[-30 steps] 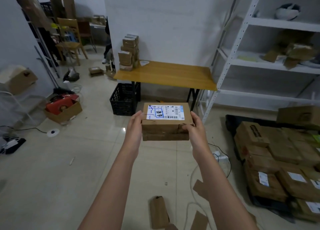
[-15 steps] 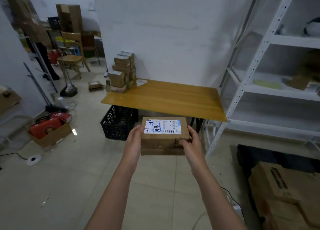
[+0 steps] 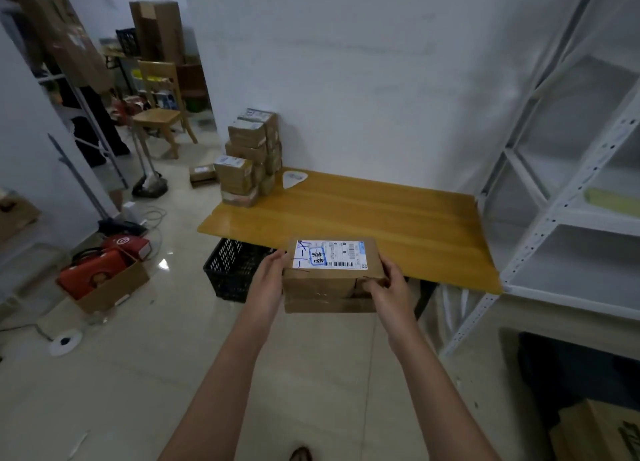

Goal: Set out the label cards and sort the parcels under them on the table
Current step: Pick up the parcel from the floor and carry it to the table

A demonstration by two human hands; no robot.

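I hold a brown cardboard parcel [image 3: 322, 285] with a white shipping label and blue handwriting on top. My left hand [image 3: 268, 280] grips its left side and my right hand [image 3: 389, 287] grips its right side. The parcel hangs in front of the near edge of the wooden table [image 3: 381, 214]. A stack of several similar parcels [image 3: 251, 157] stands on the table's far left corner. A white label card [image 3: 294, 178] lies beside that stack.
A black plastic crate [image 3: 232, 270] sits under the table's left end. White metal shelving [image 3: 568, 190] stands right of the table. An open carton with red items [image 3: 104, 280] lies on the floor at left. More cartons [image 3: 595, 433] sit bottom right.
I have walked closer to the table with the parcel held in both hands. The table now fills more of the view, and the pile of parcels on the floor has mostly left the frame.
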